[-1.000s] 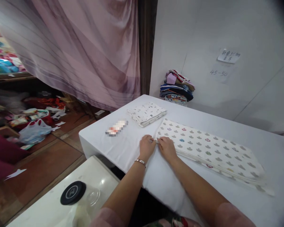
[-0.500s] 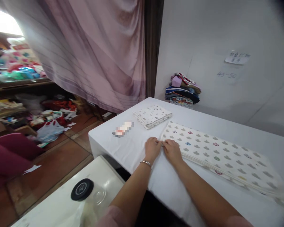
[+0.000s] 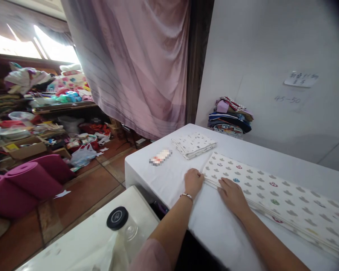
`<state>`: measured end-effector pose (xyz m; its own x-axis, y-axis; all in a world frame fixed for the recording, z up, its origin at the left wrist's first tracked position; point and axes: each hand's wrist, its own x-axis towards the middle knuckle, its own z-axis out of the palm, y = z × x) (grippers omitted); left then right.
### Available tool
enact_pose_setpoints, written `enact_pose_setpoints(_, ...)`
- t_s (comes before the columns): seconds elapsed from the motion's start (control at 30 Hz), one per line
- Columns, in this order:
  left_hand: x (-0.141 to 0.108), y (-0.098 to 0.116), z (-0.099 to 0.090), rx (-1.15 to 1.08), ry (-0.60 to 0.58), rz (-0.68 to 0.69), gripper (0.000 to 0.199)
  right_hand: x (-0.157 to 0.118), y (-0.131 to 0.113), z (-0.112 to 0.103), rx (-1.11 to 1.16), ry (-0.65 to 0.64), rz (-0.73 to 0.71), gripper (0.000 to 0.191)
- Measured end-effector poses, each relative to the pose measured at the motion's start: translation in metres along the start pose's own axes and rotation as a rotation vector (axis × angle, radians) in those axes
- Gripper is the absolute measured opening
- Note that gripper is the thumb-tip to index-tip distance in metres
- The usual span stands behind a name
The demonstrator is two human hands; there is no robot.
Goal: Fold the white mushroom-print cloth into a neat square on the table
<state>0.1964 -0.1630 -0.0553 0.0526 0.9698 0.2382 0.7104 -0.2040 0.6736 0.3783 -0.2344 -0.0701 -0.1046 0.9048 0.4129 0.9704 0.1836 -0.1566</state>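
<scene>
A long folded cloth [image 3: 274,192], white with grey shapes and a few coloured motifs, lies in layers across the table. My left hand [image 3: 194,181], with a bracelet at the wrist, is closed on its near left corner. Farther right along the front edge, my right hand [image 3: 234,195] has its fingers bent over the layers; its thumb is mostly hidden. Behind my left hand rests a smaller folded cloth [image 3: 194,144] with small dark prints. A blurred-out small item [image 3: 160,157] lies to the left of it.
The white-covered table [image 3: 147,175] meets a pale counter [image 3: 70,237] holding a clear jar with a black lid [image 3: 117,218]. Stacked clothes [image 3: 228,116] stand by the wall. A pink curtain [image 3: 147,67] hangs behind; rolled magenta mats [image 3: 31,184] sit on the floor at left.
My right hand has moved right along the cloth's front edge, away from my left hand, which stays at the corner. The view has turned left, so things appear farther right.
</scene>
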Motion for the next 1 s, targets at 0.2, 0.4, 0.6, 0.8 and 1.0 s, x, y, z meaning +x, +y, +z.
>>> enact_pose_setpoints(0.2,0.000,0.002,-0.005,0.027,-0.011,-0.017,0.012,-0.006,-0.005,0.005,-0.090,-0.068,0.032,0.042)
enact_pose_setpoints(0.4,-0.004,0.024,-0.001,0.050,0.048,0.174,0.023,-0.004,-0.003,0.008,-0.072,-0.069,0.027,0.042)
enact_pose_setpoints(0.6,-0.003,0.037,0.017,0.204,-0.141,0.549,0.031,-0.001,-0.007,0.004,-0.035,-0.125,0.057,0.045)
enact_pose_setpoints(0.8,0.004,0.019,0.025,0.295,-0.179,0.513,0.036,-0.005,-0.004,-0.023,0.082,-0.270,0.061,0.049)
enact_pose_setpoints(1.0,0.007,0.020,0.025,0.318,-0.213,0.486,0.039,-0.036,0.091,-0.075,-0.012,-0.246,0.351,0.051)
